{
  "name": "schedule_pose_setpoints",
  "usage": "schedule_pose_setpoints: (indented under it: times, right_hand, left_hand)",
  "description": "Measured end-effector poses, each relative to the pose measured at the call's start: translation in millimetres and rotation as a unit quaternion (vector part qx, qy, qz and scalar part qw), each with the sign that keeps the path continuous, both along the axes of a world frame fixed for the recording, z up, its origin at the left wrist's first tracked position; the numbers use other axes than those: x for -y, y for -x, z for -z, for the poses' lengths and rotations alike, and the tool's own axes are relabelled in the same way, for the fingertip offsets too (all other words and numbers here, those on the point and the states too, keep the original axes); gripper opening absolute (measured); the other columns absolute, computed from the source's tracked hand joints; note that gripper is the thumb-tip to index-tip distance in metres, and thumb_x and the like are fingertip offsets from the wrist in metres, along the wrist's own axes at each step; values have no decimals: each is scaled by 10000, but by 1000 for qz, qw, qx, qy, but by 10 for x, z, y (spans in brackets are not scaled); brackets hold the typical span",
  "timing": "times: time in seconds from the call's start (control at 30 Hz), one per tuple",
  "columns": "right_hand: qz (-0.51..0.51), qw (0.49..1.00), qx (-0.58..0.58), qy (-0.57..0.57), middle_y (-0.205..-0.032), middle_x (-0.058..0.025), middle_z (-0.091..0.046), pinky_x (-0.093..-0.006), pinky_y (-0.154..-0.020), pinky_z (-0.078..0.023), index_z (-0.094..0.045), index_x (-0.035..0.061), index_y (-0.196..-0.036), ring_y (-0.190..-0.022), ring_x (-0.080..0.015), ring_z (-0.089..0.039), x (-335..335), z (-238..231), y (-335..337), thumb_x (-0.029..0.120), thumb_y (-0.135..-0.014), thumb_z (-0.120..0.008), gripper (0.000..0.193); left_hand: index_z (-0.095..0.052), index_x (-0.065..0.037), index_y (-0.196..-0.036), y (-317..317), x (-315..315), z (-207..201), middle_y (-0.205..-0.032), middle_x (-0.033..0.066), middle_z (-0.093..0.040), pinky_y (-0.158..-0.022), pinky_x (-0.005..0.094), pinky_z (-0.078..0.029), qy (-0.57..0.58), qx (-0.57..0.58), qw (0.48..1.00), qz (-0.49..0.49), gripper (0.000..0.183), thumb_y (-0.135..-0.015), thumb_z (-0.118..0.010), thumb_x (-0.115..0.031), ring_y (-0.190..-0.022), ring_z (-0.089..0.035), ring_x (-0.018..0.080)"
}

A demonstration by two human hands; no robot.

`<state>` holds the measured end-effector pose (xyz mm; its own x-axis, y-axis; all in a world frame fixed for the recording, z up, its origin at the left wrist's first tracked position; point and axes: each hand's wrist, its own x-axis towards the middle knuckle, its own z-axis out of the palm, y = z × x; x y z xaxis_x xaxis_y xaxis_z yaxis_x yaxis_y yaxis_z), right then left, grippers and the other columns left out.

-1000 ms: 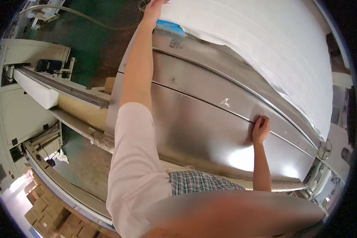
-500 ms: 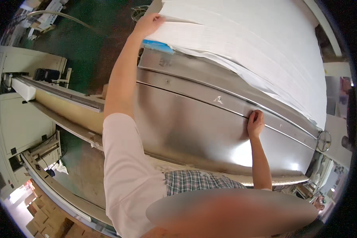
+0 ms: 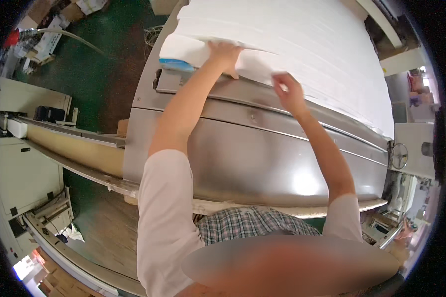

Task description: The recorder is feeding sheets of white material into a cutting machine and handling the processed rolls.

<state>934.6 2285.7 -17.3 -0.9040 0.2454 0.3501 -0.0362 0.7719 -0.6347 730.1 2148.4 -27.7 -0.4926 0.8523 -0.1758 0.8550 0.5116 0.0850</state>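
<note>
A broad stack of thin white sheets point(image 3: 307, 37) covers the far part of a metal machine bed; whether they are paper or cloth I cannot tell. My left hand point(image 3: 225, 55) lies on the near left edge of the stack, fingers spread over the top and thumb down along the edge. Left of it, a blue piece point(image 3: 177, 65) shows beneath the sheets. My right hand point(image 3: 288, 90) is just in front of the stack's near edge, blurred, thumb and fingers curled together in a pinch. Anything between those fingers is too small to make out.
The smooth metal front panel point(image 3: 248, 158) slopes between me and the stack. A handwheel point(image 3: 399, 156) stands at the right end. On the left, a long rail point(image 3: 74, 128) reaches from a pale cabinet point(image 3: 27, 168), and a coiled cable point(image 3: 152, 35) lies beyond the bed's corner.
My left hand has moved right along the stack's edge and its fingers have spread. My right hand has risen from the metal panel toward the sheets. The view has shifted slightly.
</note>
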Motion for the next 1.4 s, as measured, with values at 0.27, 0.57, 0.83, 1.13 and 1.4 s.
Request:
schedule_pose_setpoints:
  times: [0.27,0.57,0.83,1.13,1.4]
  right_hand:
    - [-25,946,186,-264,-1142,-104,-553,-478,-845,-411,-544,103,-1097,-1056,-312,-517,-63,-4,953,453,-848,-478,434]
    - [109,898,377,-201,-1239,-67,-497,-500,-928,-292,-446,206,-1270,-1165,-265,-419,-2568,46,-867,725,-729,-420,750]
    - [57,869,435,-228,-1341,-65,-375,-538,-945,-273,-299,208,-1357,-1221,-290,-345,-3598,-253,-1939,585,-551,-704,978]
    - [157,672,628,-359,-1310,-97,-405,-503,-966,-321,-276,137,-1348,-1215,-280,-377,-5779,63,-3249,190,-379,-861,1133]
    - [280,772,465,-332,-1284,-57,-404,-516,-936,-342,-376,212,-1273,-1213,-264,-367,-6543,487,-3961,16,-511,-754,874]
  left_hand:
    - [-306,-216,-1350,-183,13,-133,-1347,68,-386,-966,650,-200,44,-26,997,-55,994,-512,-768,-483,-1215,-381,289]
    - [-264,-180,-1365,-35,-205,27,-1397,37,-328,-966,673,-193,197,-96,961,-168,1007,-514,-799,-238,-1273,-324,256]
    - [-238,-188,-1373,-261,100,-274,-1380,68,-344,-913,709,-213,289,-159,908,-257,663,-778,-504,-64,-1249,-339,320]
    - [-322,-124,-1272,31,328,100,-1258,117,-436,-902,545,-348,207,-110,935,-267,723,-640,-662,-40,-1153,-418,349]
    - [-386,-102,-1218,597,782,541,-1166,161,-500,-910,445,-378,79,-104,981,-144,740,-557,-716,-72,-1110,-444,365]
